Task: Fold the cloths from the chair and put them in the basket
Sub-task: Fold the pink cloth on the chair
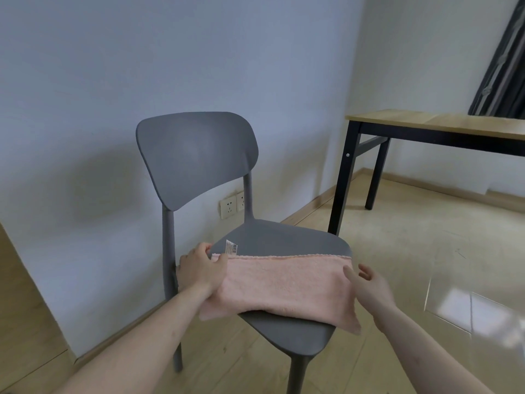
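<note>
While it lies across the front half of the seat, the pink cloth point(284, 282) already looks doubled into a long band, its scalloped edge running straight from nine to three o'clock and its near corners drooping over the seat rim. It rests on the grey chair point(199, 155), which stands against the wall. At the cloth's nine o'clock end the left hand point(200, 270) lies on top of the fabric, fingers curled over the far corner beside a small white label point(231, 247); that grip looks closed on the corner, though the fingertips are partly hidden. At the three o'clock end the right hand point(369, 285) hovers just beside the edge with fingers spread and loose, holding nothing.

Folding is the step in hand, and only partly done by my reading. The next move likely calls for the right hand to take its end and carry it over toward nine o'clock, corners matched, while the left pins the cloth so it does not slide.

No basket is in view. A wooden surface point(426, 122) on black legs stands at two o'clock, well apart.
</note>
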Available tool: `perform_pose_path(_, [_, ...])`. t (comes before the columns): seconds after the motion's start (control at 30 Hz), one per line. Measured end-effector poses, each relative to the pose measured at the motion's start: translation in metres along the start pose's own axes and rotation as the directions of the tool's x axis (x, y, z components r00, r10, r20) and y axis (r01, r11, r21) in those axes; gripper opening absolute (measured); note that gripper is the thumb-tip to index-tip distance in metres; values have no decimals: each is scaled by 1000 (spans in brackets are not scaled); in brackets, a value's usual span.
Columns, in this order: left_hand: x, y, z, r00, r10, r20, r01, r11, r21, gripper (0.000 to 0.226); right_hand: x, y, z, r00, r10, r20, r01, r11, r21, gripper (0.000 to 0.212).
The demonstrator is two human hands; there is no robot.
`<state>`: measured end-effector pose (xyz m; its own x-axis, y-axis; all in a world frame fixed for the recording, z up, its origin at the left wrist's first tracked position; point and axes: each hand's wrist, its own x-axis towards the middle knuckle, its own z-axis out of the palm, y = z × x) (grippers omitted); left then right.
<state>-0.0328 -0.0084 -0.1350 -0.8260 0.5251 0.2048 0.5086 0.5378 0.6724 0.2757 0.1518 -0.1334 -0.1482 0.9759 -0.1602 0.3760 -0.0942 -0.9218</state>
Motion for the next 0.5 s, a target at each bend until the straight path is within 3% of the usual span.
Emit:
perform_pose_path(0.13, [-1,4,-8,991,-8,137,-2,997,75,49,-5,2,0,977,121,176,-138,986,91,72])
perform_pose_path(0.23, [-3,7,-13,976,-24,217,1,994,107,53,-4,4,-1,973,153,176,-181,971,156,61])
perform_pose_path(0.33, [-2,9,-16,971,-48,236,31,996,78,43,-2,5,-7,965,202,167,-234,951,202,57])
perform_pose_path(0.5, [-2,15,-17,964,-38,263,21,997,68,19,-2,6,-16,959,209,190,-234,964,125,38])
